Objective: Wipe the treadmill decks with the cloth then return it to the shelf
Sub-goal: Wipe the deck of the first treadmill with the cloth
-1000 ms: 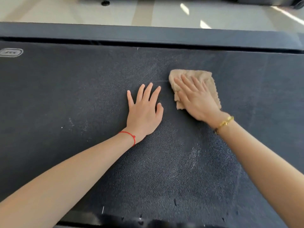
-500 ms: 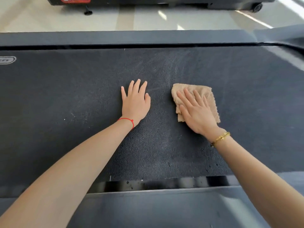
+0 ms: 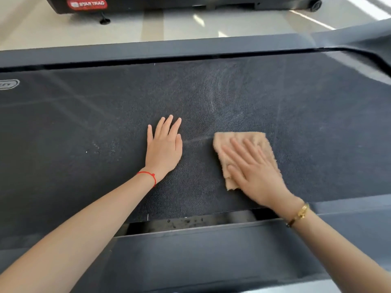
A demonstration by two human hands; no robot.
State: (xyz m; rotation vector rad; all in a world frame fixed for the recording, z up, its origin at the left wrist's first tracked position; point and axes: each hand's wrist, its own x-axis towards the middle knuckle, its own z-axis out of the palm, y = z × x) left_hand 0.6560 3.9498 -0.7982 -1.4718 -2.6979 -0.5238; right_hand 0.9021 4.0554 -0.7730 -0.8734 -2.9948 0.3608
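A dark textured treadmill deck (image 3: 84,127) fills most of the view, with pale dusty streaks across its middle. A folded beige cloth (image 3: 251,142) lies flat on the deck right of centre. My right hand (image 3: 254,172) presses down on the cloth with straight, spread fingers and covers its near half. My left hand (image 3: 165,149) rests flat on the bare deck just left of the cloth, fingers straight, holding nothing.
Grey side rails run along the far edge (image 3: 169,49) and the near edge (image 3: 211,250) of the deck, with a gap (image 3: 190,223) below the belt's near edge. Beyond lies a light floor and the base of another machine (image 3: 88,5) with a red label.
My right hand has drawn the cloth toward me across the deck. My left hand stays flat on the belt. The view has pulled back, showing the near rail.
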